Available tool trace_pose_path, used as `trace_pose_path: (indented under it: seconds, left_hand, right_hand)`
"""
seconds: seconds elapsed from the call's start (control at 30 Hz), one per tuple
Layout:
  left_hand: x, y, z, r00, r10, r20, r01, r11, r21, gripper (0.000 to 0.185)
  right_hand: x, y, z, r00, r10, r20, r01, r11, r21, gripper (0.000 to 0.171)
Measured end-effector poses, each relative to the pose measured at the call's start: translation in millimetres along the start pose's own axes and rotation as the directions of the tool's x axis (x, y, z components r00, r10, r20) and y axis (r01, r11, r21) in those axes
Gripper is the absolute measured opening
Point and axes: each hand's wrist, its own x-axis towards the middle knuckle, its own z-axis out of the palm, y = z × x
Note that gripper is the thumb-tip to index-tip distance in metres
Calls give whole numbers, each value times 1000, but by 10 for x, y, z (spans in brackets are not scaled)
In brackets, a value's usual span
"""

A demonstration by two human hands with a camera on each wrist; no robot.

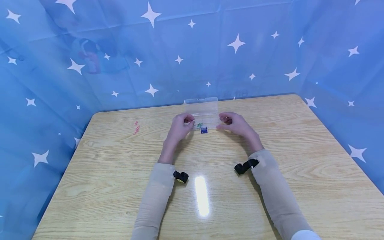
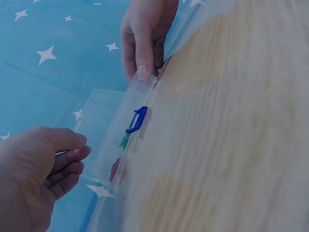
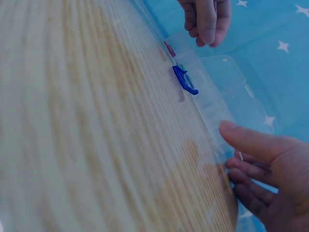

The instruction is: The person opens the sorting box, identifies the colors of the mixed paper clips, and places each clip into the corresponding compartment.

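Observation:
A clear plastic compartment box (image 1: 211, 123) lies near the table's far edge, its transparent lid (image 1: 201, 106) raised at the back. My right hand (image 1: 235, 123) grips the box's right end, thumb on its front corner in the right wrist view. Close by the left end is my left hand (image 1: 182, 125); its fingers curl loosely beside the box in the left wrist view, with nothing between them. Several green pieces (image 1: 199, 125) show through the box, and a small red piece (image 3: 169, 49) near its left end. A blue clip-like piece (image 1: 204, 130) sits at the box's front side.
Several pink paper clips (image 1: 136, 129) lie on the wooden table (image 1: 120, 173), left of the box. Behind the table hangs a blue cloth with white stars (image 1: 126, 76). Black wrist cameras (image 1: 181, 177) are strapped over both sleeves.

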Motion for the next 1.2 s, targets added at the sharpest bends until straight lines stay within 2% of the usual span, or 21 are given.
trace_pose_path:
  seconds: [0.5,0.73,1.2]
  left_hand:
    - [-91,-227,-284,999,-6,-37,7,1000,30,14]
    - [-183,-345,-460,999,-18,-43,19,1000,25,16]
    - [-381,-574,-792,993,-48,-104,55,996,67,16]
  right_hand:
    - [11,-11,-9,1000,-5,8,5,1000,7,63]
    - [24,-15,-13,1000,-6,2,6,1000,4,64]
    - [-5,-15,4,1000,-1,3,1,1000,-10,65]
